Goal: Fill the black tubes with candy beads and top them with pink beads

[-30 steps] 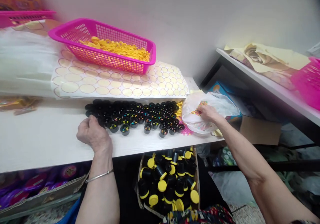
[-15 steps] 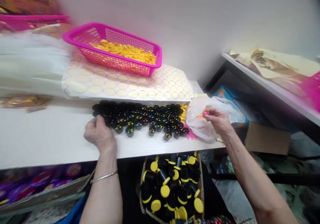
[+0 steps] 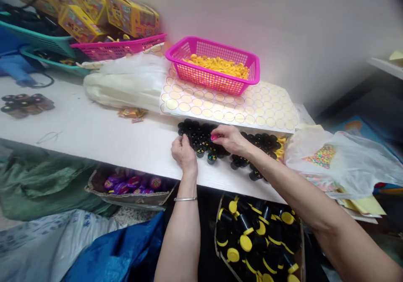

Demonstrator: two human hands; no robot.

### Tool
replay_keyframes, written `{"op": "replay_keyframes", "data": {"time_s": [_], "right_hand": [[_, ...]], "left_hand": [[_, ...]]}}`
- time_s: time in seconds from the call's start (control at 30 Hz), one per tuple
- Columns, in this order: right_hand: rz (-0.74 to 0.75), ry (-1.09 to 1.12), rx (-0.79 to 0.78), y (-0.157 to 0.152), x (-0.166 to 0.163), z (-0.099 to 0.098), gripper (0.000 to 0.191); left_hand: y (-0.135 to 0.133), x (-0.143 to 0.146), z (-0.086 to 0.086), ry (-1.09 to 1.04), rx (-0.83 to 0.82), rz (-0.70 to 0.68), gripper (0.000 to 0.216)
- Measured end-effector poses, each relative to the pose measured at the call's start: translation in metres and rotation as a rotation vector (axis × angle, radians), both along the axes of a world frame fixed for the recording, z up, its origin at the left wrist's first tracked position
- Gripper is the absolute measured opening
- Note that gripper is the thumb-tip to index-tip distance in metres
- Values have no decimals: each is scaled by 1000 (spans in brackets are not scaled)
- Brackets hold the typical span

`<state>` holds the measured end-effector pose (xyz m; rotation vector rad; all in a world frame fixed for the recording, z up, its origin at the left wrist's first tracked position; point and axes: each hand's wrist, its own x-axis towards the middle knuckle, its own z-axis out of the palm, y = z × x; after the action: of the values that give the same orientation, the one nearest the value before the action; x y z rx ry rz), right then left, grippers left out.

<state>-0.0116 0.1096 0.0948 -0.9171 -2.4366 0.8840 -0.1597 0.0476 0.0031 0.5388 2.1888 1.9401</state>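
Pinching a pink piece (image 3: 214,137), the right hand (image 3: 231,139) hangs over black cups (image 3: 212,158), left hand (image 3: 184,154) curled beside them, hold unclear.

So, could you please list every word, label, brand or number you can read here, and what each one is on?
None can be read with certainty.
Yellow boxes: print too small and blurred.
White sack: blue markings, too blurred to read.
Purple packages: labels too small to read.
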Motion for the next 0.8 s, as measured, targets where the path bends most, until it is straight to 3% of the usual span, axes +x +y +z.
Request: {"op": "replay_keyframes", "data": {"time_s": [0.07, 0.2, 0.33, 0.5, 0.67, 0.8], "right_hand": [[30, -130, 114, 8, -15, -4, 18], [-3, -276, 157, 13, -30, -4, 23], [-29, -466, 250, 10, -40, 1, 22], [48, -653, 456, 0, -51, 11, 23], [86, -687, 495, 1, -55, 17, 24], [3, -553, 426, 3, -35, 26, 23]], "left_hand": [[-1, 0, 1, -6, 4, -4, 32], [-2, 0, 3, -4, 8, -7, 32], [-3, 0, 3, -9, 6, -12, 33], [-2, -2, 2, -12, -3, -20, 35], [-2, -2, 0, -5, 7, -17, 35], [-1, -2, 0, 4, 9, -19, 33]]}}
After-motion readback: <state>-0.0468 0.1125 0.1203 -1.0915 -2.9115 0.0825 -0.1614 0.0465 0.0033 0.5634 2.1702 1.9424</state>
